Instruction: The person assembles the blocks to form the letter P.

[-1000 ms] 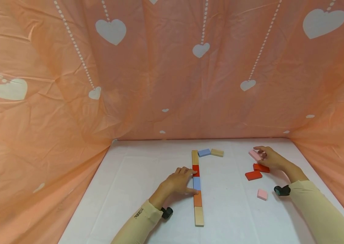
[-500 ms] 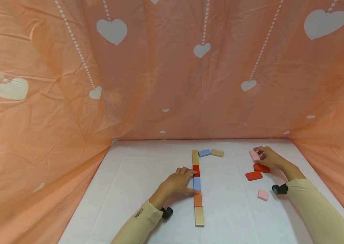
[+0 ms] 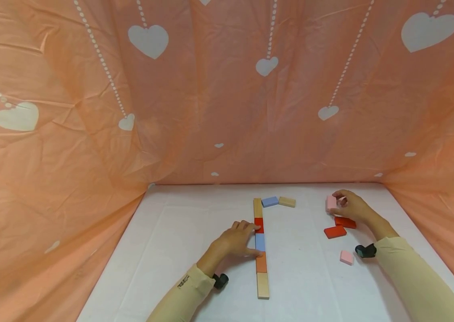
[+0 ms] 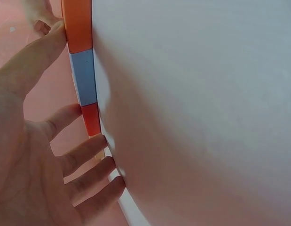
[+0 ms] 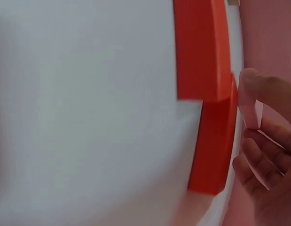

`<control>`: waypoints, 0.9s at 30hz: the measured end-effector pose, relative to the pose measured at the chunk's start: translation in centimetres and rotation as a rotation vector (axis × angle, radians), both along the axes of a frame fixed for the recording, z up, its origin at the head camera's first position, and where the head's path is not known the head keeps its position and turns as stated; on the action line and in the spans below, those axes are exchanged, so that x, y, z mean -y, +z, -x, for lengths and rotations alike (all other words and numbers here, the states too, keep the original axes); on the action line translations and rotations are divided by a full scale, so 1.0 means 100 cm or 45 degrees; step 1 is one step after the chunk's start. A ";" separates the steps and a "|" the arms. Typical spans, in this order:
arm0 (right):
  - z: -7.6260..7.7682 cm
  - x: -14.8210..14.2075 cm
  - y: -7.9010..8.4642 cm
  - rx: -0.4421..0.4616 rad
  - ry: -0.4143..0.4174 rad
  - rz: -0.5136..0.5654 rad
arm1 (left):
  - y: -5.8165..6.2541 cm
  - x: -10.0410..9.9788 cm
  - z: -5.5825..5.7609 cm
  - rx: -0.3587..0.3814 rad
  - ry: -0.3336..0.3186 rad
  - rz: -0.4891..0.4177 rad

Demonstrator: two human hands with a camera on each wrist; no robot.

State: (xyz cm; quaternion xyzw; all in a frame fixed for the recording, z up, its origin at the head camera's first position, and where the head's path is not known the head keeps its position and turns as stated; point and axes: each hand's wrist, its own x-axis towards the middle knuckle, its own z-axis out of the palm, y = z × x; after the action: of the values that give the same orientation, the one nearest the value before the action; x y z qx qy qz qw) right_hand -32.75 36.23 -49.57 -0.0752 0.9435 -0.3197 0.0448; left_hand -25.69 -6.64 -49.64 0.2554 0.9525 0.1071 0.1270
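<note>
A straight row of flat blocks runs away from me: a wooden block nearest, then an orange block, a blue block, a red block and another wooden block. My left hand rests against its left side, thumb at the orange block and forefinger at the red one, fingers extended in the left wrist view. Far right, my right hand pinches a pink block between thumb and forefinger. Two red blocks lie just nearer to me, one end overlapping in the right wrist view.
Beside the row's far end lie a second blue block and a wooden block, end to end. A second pink block lies nearer on the right. The white tabletop meets an orange curtain with hearts behind and at the sides.
My right hand has turned the pink block from slanted to nearly straight and shifted it slightly left. The left hand has stayed at the row.
</note>
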 end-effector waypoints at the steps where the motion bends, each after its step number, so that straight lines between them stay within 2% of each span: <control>1: 0.000 0.002 0.001 -0.003 0.004 0.007 | 0.000 0.000 0.000 0.001 0.001 0.002; 19: 0.000 0.043 0.000 -0.011 0.103 0.066 | -0.003 0.000 0.001 -0.004 0.005 -0.005; 27: 0.000 0.059 -0.004 -0.051 0.167 0.066 | -0.003 0.000 0.001 -0.005 0.006 -0.003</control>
State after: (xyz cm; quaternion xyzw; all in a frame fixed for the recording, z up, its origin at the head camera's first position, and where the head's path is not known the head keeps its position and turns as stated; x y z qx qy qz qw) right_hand -32.76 30.37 -49.93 -0.1445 0.9287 -0.3387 0.0447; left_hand -25.78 -6.65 -49.92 0.2536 0.9531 0.1081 0.1246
